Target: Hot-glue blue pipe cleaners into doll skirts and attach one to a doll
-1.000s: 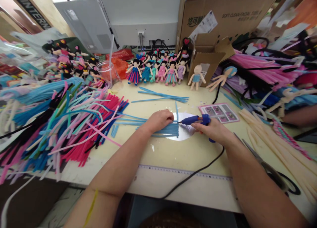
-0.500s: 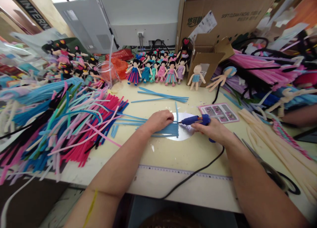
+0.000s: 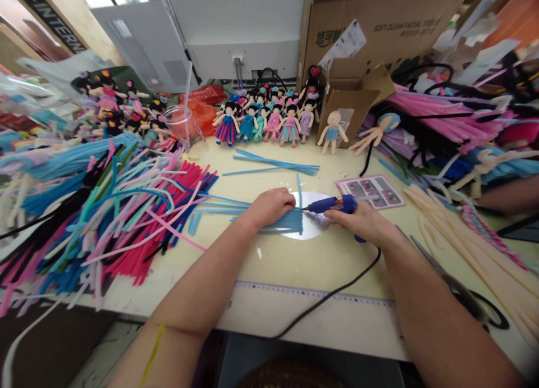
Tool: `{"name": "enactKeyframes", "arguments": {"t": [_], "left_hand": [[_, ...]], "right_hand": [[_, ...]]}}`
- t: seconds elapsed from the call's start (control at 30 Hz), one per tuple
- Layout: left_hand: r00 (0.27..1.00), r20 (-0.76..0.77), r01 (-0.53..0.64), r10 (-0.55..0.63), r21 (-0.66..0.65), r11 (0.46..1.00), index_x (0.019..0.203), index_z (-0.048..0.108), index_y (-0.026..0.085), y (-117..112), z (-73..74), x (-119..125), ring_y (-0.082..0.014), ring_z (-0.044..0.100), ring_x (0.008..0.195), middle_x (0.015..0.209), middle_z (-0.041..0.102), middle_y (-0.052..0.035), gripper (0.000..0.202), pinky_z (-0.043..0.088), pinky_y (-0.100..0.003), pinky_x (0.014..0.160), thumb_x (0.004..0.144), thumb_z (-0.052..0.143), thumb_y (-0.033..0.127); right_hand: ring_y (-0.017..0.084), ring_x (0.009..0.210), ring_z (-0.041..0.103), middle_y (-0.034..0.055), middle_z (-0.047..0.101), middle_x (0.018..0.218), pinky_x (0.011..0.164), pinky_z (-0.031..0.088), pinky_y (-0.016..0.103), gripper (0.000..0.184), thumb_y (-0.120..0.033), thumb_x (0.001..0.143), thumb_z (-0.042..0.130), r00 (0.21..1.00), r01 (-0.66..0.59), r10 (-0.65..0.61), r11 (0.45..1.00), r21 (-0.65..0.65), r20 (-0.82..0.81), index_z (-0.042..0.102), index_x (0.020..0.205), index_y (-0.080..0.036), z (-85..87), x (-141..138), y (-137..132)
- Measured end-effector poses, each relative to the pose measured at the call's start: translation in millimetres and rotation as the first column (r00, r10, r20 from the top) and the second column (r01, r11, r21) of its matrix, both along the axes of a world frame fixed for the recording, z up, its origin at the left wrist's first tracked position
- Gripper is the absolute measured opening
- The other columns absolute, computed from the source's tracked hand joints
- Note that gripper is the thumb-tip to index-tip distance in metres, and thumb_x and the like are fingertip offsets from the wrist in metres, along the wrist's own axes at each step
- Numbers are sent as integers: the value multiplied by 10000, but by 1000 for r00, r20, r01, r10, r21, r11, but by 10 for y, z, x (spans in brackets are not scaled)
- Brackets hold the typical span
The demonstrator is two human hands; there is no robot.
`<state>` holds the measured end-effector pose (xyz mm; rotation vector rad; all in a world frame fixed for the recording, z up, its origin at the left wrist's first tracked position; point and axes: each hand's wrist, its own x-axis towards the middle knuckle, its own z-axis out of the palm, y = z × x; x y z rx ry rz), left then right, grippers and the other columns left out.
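My left hand (image 3: 269,205) lies curled, knuckles up, pressing down a flat row of short light-blue pipe cleaners (image 3: 290,222) on the pale table. Their cut ends line up over a round white mat (image 3: 314,228). My right hand (image 3: 364,222) grips a blue hot glue gun (image 3: 334,205), its nozzle pointing left and touching the top of the row's cut ends. One light-blue stem (image 3: 299,185) stands crosswise just above the nozzle. The gun's black cord (image 3: 337,292) trails toward the table's front edge.
A big heap of coloured pipe cleaners (image 3: 109,208) fills the left. Small dolls (image 3: 265,121) stand in a row at the back by cardboard boxes (image 3: 357,104). Loose blue stems (image 3: 273,164), a printed card (image 3: 370,190), cream stems (image 3: 475,247) and scissors (image 3: 463,292) lie on the right.
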<state>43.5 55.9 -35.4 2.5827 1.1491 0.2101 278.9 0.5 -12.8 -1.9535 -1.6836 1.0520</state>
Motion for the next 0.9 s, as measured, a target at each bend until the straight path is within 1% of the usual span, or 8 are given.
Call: {"name": "enactKeyframes", "arguments": {"t": [0.07, 0.17, 0.3, 0.37, 0.57, 0.7, 0.9], "left_hand": [[1000, -5, 2, -2, 6, 1000, 898, 696, 211, -1, -1, 2, -176, 598, 900, 923, 639, -35, 199, 451, -270, 782, 878, 499, 202], [1000, -9, 4, -4, 14, 1000, 899, 696, 212, -3, -5, 4, -177, 597, 897, 919, 636, -37, 202, 450, -273, 780, 880, 495, 203], [1000, -20, -1, 2, 18, 1000, 895, 693, 213, -9, -12, 12, -178, 595, 891, 914, 636, -36, 200, 448, -273, 777, 877, 495, 198], [1000, -25, -2, 3, 26, 1000, 892, 690, 214, -14, -15, 16, -178, 595, 882, 909, 636, -34, 198, 446, -273, 764, 878, 493, 201], [999, -42, 7, -4, 53, 999, 878, 679, 217, -27, -19, 22, -182, 594, 858, 893, 634, -33, 206, 436, -275, 726, 885, 473, 210], [998, -56, 2, 1, 58, 998, 875, 675, 218, -34, -7, 29, -178, 594, 862, 896, 634, -31, 215, 433, -270, 729, 886, 460, 209], [998, -56, 6, -3, 57, 998, 871, 673, 220, -31, -2, 23, -173, 593, 860, 897, 634, -28, 205, 437, -266, 724, 879, 468, 213]], "right_hand": [[168, 609, 552, 19, 624, 636, 524, 416, 268, 288, -486, 701, 655, 1000, 1, -1, 1000, -4, 5, 660, 694, -199, 13, -1, -5], [155, 573, 527, 13, 597, 605, 494, 391, 262, 325, -517, 706, 644, 1000, 6, -6, 1000, -24, 14, 623, 644, -198, 26, 8, -7], [147, 554, 513, 12, 586, 604, 455, 363, 251, 352, -545, 722, 621, 1000, -2, 1, 1000, -15, -28, 630, 665, -198, 32, 36, -8], [146, 562, 519, 14, 591, 612, 454, 364, 247, 351, -543, 725, 619, 999, -4, 4, 1000, 0, -45, 636, 675, -196, 32, 43, -9], [142, 542, 520, 13, 588, 582, 459, 376, 244, 384, -555, 719, 617, 1000, -19, 19, 1000, 2, -17, 606, 600, -191, 23, 10, -12], [140, 549, 523, 10, 585, 578, 469, 378, 240, 388, -560, 704, 628, 1000, -12, 12, 1000, -9, -8, 614, 607, -185, 13, -7, -7], [148, 572, 543, 12, 604, 605, 478, 388, 239, 340, -524, 707, 632, 1000, -15, 14, 1000, -11, -19, 638, 649, -188, 1, -23, -3]]}}
